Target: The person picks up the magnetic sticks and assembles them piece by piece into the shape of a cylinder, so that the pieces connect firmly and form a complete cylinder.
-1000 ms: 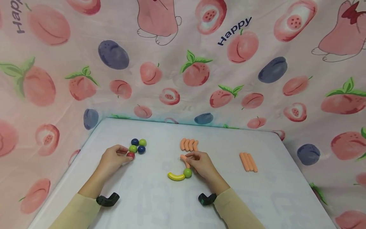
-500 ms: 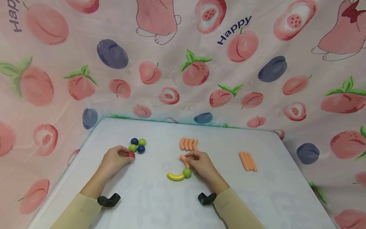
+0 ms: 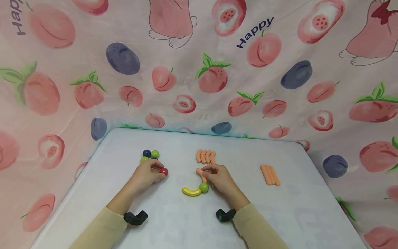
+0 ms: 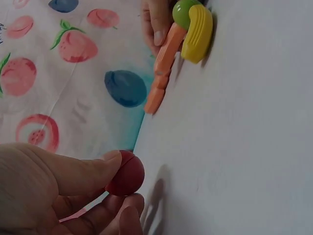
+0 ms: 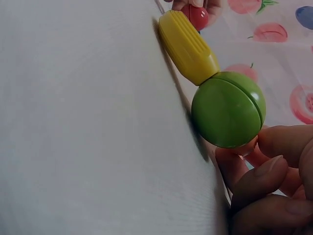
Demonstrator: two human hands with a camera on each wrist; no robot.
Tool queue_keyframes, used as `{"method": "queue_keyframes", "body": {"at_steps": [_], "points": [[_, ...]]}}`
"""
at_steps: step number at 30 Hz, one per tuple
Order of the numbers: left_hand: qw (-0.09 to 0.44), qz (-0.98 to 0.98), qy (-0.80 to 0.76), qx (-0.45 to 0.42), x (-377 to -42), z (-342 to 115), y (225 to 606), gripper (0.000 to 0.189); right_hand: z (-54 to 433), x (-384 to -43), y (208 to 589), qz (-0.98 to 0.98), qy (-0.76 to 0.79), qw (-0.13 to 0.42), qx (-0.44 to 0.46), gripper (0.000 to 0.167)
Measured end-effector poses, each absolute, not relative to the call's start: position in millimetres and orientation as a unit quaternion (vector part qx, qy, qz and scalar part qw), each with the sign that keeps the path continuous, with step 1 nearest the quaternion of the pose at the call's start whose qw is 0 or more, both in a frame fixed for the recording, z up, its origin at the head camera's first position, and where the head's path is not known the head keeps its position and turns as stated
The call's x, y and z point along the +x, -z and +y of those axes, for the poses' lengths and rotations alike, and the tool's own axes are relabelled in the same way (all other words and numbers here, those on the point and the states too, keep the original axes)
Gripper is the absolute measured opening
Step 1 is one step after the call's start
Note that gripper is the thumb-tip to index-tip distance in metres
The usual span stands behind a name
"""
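Between thumb and fingers, my left hand [image 3: 148, 175] pinches a small red ball [image 3: 163, 171]. In the left wrist view the red ball [image 4: 128, 174] shows a thin seam and its shadow falls apart from it. My right hand [image 3: 220, 178] holds a curved orange stick [image 3: 200, 172] near its middle. At the stick's near end lies a green ball [image 3: 204, 187], with a yellow banana-shaped piece [image 3: 191, 192] against the ball's left side. The green ball [image 5: 229, 110] hides most of the orange stick in the right wrist view.
Green and dark blue balls [image 3: 147, 153] cluster behind my left hand, partly covered by it. A row of curved orange sticks [image 3: 205, 157] lies at the back middle. Straight orange sticks [image 3: 269, 175] lie together at the right. A fruit-print cloth [image 3: 186, 69] hangs behind the white table [image 3: 242, 148].
My left hand has carried the red ball rightward, away from the ball cluster and toward the yellow piece. The right hand, orange stick, green ball and yellow piece have stayed in place.
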State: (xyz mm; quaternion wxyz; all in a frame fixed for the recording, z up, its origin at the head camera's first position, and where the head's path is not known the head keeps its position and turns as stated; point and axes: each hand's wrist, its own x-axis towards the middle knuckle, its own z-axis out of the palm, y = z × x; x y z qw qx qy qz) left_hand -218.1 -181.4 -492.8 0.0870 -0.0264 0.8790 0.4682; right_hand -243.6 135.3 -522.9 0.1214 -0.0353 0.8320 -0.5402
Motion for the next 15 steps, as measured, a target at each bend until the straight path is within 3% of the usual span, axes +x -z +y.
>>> {"method": "queue_keyframes", "body": {"at_steps": [15], "points": [[0.113, 0.864, -0.490, 0.019, -236, -123, 499, 0.024, 136, -244, 523, 0.835, 0.534, 0.131, -0.034, 0.018]]}}
